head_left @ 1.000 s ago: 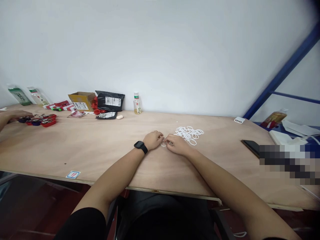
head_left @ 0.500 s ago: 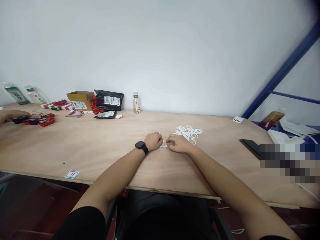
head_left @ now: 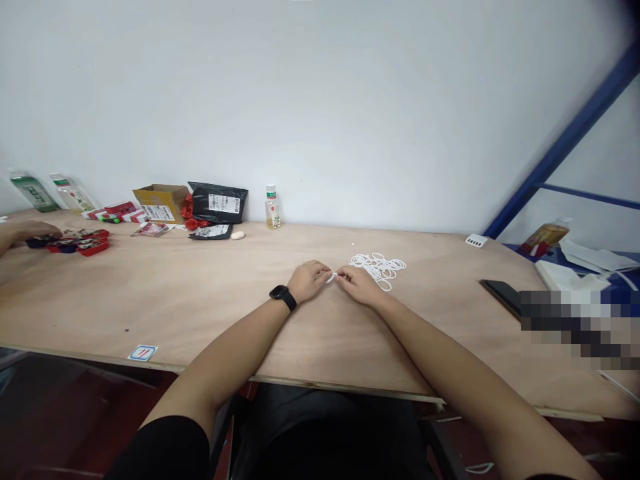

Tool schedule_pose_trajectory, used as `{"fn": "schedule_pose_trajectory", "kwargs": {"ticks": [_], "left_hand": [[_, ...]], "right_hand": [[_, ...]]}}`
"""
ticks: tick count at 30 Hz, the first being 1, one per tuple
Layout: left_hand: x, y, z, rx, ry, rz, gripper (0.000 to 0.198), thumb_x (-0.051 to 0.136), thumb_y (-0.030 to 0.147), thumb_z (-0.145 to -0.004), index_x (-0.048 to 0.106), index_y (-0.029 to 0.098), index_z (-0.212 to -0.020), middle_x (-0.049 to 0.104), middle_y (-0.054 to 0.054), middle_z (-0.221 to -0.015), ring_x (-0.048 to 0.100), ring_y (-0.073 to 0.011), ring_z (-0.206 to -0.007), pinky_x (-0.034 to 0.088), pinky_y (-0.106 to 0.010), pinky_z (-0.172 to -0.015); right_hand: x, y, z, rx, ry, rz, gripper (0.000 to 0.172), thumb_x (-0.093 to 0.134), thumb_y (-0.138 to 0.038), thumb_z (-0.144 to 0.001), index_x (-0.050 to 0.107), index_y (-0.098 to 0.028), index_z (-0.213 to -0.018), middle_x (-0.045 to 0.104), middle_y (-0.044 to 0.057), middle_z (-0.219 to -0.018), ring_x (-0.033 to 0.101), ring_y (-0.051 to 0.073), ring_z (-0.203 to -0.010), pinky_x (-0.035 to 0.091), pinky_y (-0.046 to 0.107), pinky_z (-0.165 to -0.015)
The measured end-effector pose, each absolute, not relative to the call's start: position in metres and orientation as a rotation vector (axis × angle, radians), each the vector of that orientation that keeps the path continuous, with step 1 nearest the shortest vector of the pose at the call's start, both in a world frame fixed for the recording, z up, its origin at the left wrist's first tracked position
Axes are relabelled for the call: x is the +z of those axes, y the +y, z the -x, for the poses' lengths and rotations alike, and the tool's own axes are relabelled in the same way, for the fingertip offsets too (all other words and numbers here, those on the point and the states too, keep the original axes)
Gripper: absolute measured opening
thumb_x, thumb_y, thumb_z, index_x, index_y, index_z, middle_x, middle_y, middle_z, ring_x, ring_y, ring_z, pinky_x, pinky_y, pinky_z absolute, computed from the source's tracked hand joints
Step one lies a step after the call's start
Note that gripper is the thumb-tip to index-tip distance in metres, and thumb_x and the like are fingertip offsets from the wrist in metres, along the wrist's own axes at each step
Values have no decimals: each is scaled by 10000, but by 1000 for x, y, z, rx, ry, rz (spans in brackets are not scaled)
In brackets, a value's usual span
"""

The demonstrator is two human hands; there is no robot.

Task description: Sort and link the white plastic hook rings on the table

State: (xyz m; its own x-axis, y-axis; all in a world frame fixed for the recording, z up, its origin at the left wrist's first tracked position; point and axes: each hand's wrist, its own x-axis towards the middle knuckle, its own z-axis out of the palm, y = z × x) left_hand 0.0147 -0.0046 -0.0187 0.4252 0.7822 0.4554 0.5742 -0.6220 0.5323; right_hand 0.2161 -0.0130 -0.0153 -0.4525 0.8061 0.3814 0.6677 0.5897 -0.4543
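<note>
Over the middle of the wooden table, a small white cord loop [head_left: 332, 277] is pinched between my two hands. My left hand [head_left: 309, 280], with a black watch on its wrist, has its fingertips closed on the loop's left side. From the right, my right hand [head_left: 359, 284] grips the same cord between thumb and fingers. Part of the loop is hidden by the fingertips. Just behind my right hand lies a loose pile of white cord loops [head_left: 384, 265].
Along the wall stand a small bottle [head_left: 273, 208], a black parcel [head_left: 219, 203] and a cardboard box [head_left: 161, 203]. At far left another person's hand [head_left: 25, 233] is over red and dark trays [head_left: 93, 247]. A phone [head_left: 501, 297] lies to the right.
My hands have come closer together, the left moving slightly right. The cord loop, lower and more open before, is now raised and bunched between the fingertips.
</note>
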Motion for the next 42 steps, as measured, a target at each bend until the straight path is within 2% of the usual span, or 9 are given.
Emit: {"fn": "schedule_pose_trajectory", "kwargs": {"ticks": [3,9,20,25,29,33,36,39,42], "left_hand": [[-16,-8,-16,963,1132,-2378,273,500,350,-910,718,188,-893,725,-38,-906,643,-154,-829,484,-260,-790],[-15,-10,-16,927,1055,-2396,292,453,303,-923,719,186,-902,739,-22,-875,649,-137,-776,467,-230,-716],[-13,-9,-21,786,1138,-2606,264,474,299,-922,716,195,-941,746,-48,-924,671,-175,-883,455,-295,-899],[-13,-11,-24,669,1186,-2595,278,445,301,-938,703,198,-941,740,-50,-933,664,-188,-906,446,-323,-918],[-14,-11,-24,720,1224,-2503,259,447,307,-941,683,202,-952,730,-46,-952,652,-192,-919,451,-333,-921],[-17,-10,-25,868,1164,-2437,273,425,322,-960,648,205,-1063,705,-56,-1078,629,-190,-1019,452,-338,-948],[-20,-11,-25,949,1187,-2411,331,521,344,-910,578,196,-1200,637,-80,-1234,573,-216,-1142,421,-380,-1016],[-23,-11,-26,898,1191,-2421,374,559,349,-879,566,201,-1222,608,-91,-1274,539,-235,-1189,402,-411,-1037],[-24,-12,-25,792,1243,-2435,407,566,363,-864,564,200,-1237,570,-103,-1327,494,-253,-1245,362,-442,-1072]], "right_hand": [[-15,-13,-216,363,-2252,1113,239,469,-330,-936,665,-195,-911,685,51,-854,596,177,-779,425,292,-709],[-15,-17,-215,324,-2299,1068,218,478,-307,-926,656,-202,-855,669,42,-814,582,178,-770,422,302,-719],[-13,-20,-214,420,-2261,1141,165,515,-257,-883,654,-186,-830,661,38,-773,571,164,-704,410,279,-646],[-12,-21,-213,454,-2247,1162,193,500,-271,-895,645,-192,-795,650,33,-738,572,168,-695,413,282,-643],[-14,-17,-214,475,-2250,1139,207,479,-294,-918,645,-199,-837,667,42,-795,591,177,-746,431,293,-690],[-14,-14,-215,416,-2205,1136,212,466,-305,-930,642,-205,-868,666,45,-823,597,176,-772,435,290,-705],[-12,-11,-222,292,-2152,1198,184,485,-285,-909,644,-208,-859,656,39,-798,589,176,-747,432,295,-705],[-9,-5,-235,140,-2048,1287,162,489,-242,-873,647,-203,-871,655,46,-807,592,190,-772,444,314,-736],[-8,6,-256,25,-1940,1367,219,460,-165,-822,655,-200,-915,676,75,-926,595,226,-903,452,361,-828]]}}
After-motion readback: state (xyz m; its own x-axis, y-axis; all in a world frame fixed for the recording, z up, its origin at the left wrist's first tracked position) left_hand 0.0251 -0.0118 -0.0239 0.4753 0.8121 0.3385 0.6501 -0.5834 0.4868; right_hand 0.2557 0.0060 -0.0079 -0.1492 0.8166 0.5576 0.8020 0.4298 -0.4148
